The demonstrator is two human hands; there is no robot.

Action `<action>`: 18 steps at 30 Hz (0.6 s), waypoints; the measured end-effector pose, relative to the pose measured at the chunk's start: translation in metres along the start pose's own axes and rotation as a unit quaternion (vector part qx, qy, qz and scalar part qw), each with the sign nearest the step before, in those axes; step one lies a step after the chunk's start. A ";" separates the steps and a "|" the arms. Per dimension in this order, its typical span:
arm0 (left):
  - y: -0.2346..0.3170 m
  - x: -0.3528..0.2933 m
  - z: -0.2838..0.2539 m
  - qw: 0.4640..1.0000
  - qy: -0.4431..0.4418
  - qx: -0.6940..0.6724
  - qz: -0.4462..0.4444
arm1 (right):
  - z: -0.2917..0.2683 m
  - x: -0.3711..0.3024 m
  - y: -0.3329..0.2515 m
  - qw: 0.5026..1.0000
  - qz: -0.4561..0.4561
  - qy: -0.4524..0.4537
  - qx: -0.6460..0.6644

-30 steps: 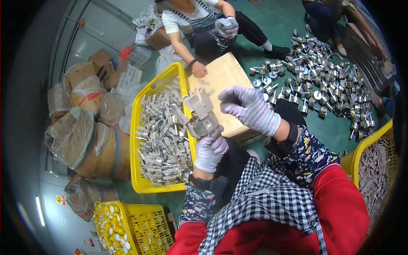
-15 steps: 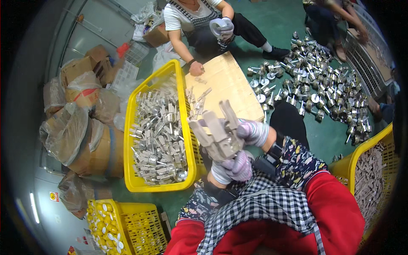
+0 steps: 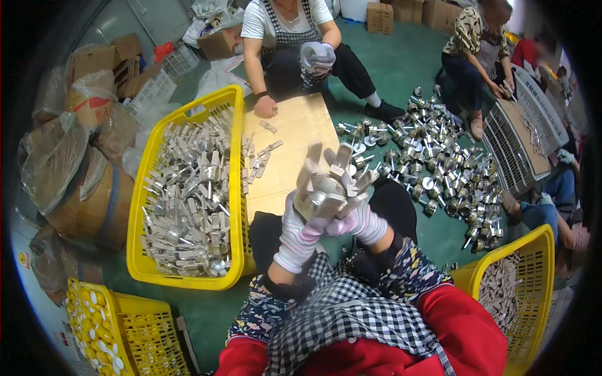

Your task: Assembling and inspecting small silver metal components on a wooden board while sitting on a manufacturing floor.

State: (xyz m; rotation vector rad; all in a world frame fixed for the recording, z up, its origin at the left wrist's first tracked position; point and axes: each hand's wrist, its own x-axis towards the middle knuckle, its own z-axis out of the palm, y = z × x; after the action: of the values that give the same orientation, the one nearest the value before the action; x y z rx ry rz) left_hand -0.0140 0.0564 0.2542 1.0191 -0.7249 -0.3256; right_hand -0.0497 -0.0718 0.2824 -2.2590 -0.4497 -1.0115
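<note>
Above my lap I hold a round metal part [image 3: 327, 185] with several flat grey pieces standing out around it, some blurred by motion. My left hand [image 3: 296, 238], in a striped knit glove, is closed round its near left side. Just to the right, my right hand [image 3: 367, 224], gloved alike, is closed with its fingers bent against the lower right side of the same part. Beyond them lies a sheet of cardboard [image 3: 298, 141] with a few loose grey flat pieces [image 3: 257, 164] along its left side.
A yellow basket [image 3: 236, 188] full of grey parts stands at left; another [image 3: 480, 269] holds flat pieces at right. Lower left, a third basket [image 3: 153, 338] holds yellow-and-white pieces. Metal parts [image 3: 433, 163] cover the floor at right. A person [image 3: 291, 37] sits opposite, holding a tape roll [image 3: 311, 57].
My view has shifted to the right. The metal part has turned and tilted in my hands. My left hand has come round to its left side, and my right hand has moved lower.
</note>
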 end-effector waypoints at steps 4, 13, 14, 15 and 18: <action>0.015 0.004 0.014 0.996 0.071 0.054 -0.019 | 0.008 -0.006 -0.021 0.887 0.269 0.101 0.361; 0.024 0.020 -0.005 0.992 0.024 0.107 0.056 | 0.010 -0.001 -0.019 0.910 0.171 0.119 0.358; 0.025 0.020 -0.004 0.992 0.022 0.110 0.053 | 0.008 0.004 -0.023 0.902 0.159 0.114 0.385; 0.029 0.021 0.004 0.996 0.014 0.075 0.046 | 0.007 0.006 -0.025 0.893 0.148 0.110 0.410; 0.044 0.021 0.010 1.000 -0.003 0.000 0.024 | 0.008 0.011 -0.025 0.913 0.125 0.115 0.372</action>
State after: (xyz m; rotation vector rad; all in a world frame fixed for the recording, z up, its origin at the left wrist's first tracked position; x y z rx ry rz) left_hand -0.0087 0.0599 0.3036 0.9991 -0.7529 -0.2866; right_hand -0.0516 -0.0472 0.2962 -1.4499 -0.3519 -0.7801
